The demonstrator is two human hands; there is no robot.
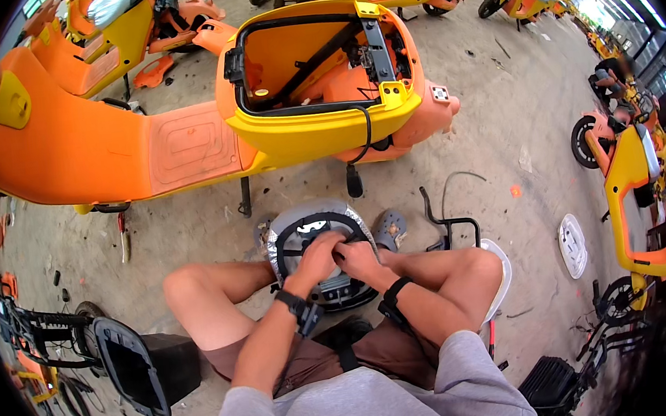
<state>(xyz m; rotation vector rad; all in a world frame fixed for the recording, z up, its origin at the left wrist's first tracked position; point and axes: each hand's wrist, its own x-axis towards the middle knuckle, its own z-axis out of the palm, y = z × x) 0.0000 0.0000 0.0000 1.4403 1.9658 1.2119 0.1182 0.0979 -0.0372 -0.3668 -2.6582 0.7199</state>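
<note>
Between my knees rests a rounded scooter seat (pixel 352 213), its hollow black underside facing up and its grey and silver cover folded around the rim. My left hand (pixel 318 258) and my right hand (pixel 359 259) meet over the middle of it, fingers curled and close together. Whatever they pinch is too small and too covered by the fingers to name. Both wrists wear black straps with a small device. Just beyond the seat stands an orange and yellow scooter (pixel 185 147) with its seat opening uncovered and a black cable hanging down its side.
A red-handled screwdriver (pixel 123 238) lies on the floor at left. Beside my left thigh is a black storage bin (pixel 174 368). To the right are a bent black metal bar (pixel 453 221) and a white plastic panel (pixel 572 246). More scooters (pixel 634 205) stand around.
</note>
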